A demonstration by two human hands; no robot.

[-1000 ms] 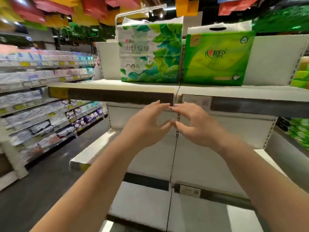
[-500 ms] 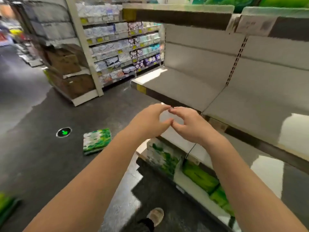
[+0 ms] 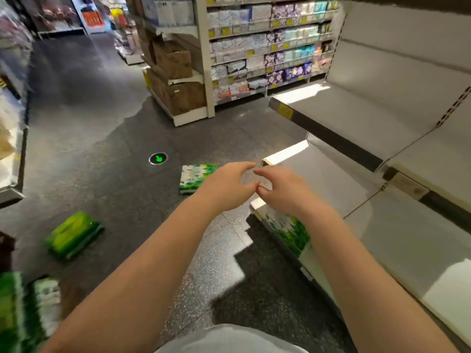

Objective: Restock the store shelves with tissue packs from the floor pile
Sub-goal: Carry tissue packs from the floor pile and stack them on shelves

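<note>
Both hands are hanging out in front of the chest, thumb tips touching or nearly so: the left hand [image 3: 229, 186] and the right hand [image 3: 283, 188] are each showing a narrow, loosely curled grip that is holding nothing. Beyond them a white-and-green tissue pack [image 3: 195, 177] is lying flat on the dark floor [image 3: 122, 138], near a round green arrow marker [image 3: 158, 158]. A bright green pack [image 3: 72, 234] is lying further left, and blurred green packs [image 3: 24, 309] are sitting at the lower left corner. Another leafy pack [image 3: 289, 231] is standing on the bottom shelf [image 3: 316, 273], under the bare white shelves [image 3: 356, 118] on the right.
</note>
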